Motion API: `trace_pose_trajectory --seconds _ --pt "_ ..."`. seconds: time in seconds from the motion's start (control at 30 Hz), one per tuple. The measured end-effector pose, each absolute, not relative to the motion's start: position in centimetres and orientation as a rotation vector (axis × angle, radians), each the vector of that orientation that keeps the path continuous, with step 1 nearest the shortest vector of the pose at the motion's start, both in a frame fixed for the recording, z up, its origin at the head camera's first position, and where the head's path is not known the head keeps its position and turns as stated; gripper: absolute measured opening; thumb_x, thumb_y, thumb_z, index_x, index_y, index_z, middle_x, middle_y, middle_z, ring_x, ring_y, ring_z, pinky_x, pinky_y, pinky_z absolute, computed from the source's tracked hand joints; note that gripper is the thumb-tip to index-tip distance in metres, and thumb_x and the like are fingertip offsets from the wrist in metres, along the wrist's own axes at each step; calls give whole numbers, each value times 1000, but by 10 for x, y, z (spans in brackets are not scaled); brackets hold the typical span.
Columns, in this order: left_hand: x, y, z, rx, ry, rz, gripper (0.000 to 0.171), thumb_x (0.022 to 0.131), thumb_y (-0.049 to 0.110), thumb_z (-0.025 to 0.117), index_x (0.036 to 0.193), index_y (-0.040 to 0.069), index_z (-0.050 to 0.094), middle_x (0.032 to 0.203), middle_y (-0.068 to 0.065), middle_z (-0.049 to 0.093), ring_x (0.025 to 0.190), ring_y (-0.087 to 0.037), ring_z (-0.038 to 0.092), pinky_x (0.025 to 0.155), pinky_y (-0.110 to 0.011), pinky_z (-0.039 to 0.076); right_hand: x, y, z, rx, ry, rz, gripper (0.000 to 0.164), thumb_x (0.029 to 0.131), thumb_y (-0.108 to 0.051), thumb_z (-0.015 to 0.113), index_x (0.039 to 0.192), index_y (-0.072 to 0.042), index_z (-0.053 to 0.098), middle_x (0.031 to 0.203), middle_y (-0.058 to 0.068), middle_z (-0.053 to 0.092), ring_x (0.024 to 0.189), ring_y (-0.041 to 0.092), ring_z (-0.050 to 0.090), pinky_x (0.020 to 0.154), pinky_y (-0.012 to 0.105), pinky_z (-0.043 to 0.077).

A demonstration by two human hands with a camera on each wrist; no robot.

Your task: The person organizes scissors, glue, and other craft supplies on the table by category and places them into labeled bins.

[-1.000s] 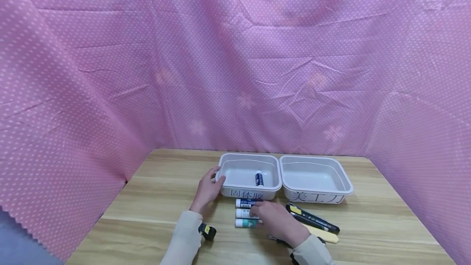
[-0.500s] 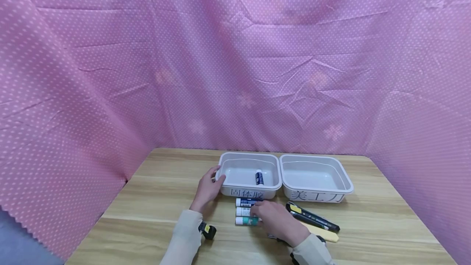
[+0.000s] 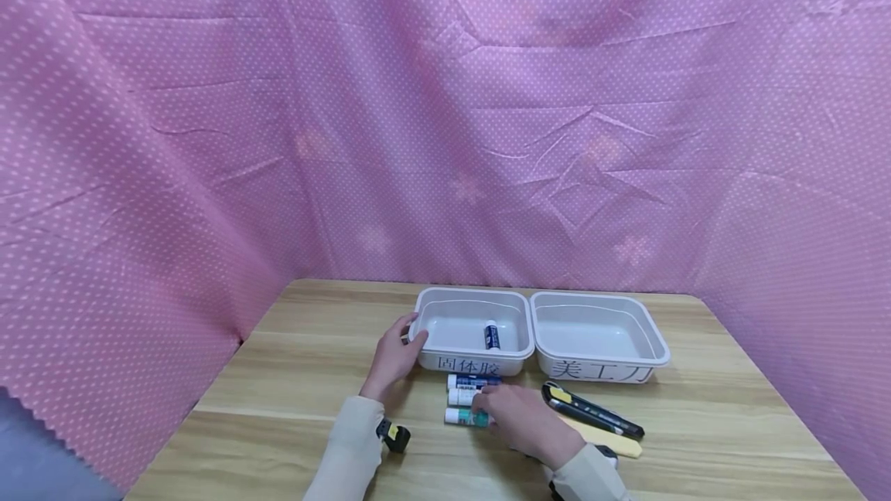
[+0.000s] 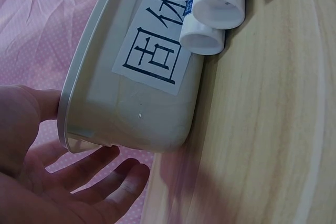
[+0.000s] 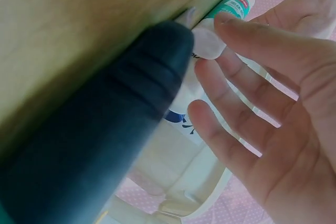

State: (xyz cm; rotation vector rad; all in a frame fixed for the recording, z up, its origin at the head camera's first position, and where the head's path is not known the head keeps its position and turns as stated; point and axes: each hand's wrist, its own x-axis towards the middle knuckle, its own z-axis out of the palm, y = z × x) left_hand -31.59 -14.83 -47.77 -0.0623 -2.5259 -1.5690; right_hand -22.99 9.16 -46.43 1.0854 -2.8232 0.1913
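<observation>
In the head view my left hand point(image 3: 393, 358) holds the left rim of a white plastic bin point(image 3: 445, 359), thumb over the edge. Inside that bin lies a blue glue stick point(image 3: 492, 335). Three more glue sticks lie before it: a blue one point(image 3: 461, 383) closest to the bin, a white one point(image 3: 462, 397) in the middle and a green one point(image 3: 465, 417) nearest me. My right hand point(image 3: 522, 417) pinches the white glue stick by its right end, thumb and fingers around the white end point(image 5: 207, 43) in the right wrist view. The palm hides part of the row.
A second white bin point(image 3: 595, 371), labelled in Chinese characters, stands against the first on the right. A black utility knife point(image 3: 595, 412) and a yellow one point(image 3: 605, 439) lie right of my right hand. A dark ridged handle point(image 5: 115, 103) fills much of the right wrist view.
The white glue stick has shifted slightly toward the bin, up against the blue one. The green one is now apart from it and slightly tilted. My left hand stays at the bin.
</observation>
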Motion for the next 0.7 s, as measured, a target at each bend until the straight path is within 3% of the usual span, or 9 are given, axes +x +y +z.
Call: trace_pose_trajectory --seconds 0.4,0.7 --pt "-316 -148 -477 -63 -2538 -1572 51 103 22 61 149 5 50 142 -31 55 122 -43 62 95 -48 59 -232 91 -467 1063 -2854 233 28 81 -10 81 106 -22 76 95 -6 73 75 10 63 59 26 50" --pt "-316 -149 -478 -78 -2548 -1549 50 103 23 60 149 4 50 142 -31 55 122 -44 62 98 -50 57 -232 95 -464 1082 -2858 318 27 81 -7 81 104 -21 77 97 -6 73 81 10 66 67 29 56"
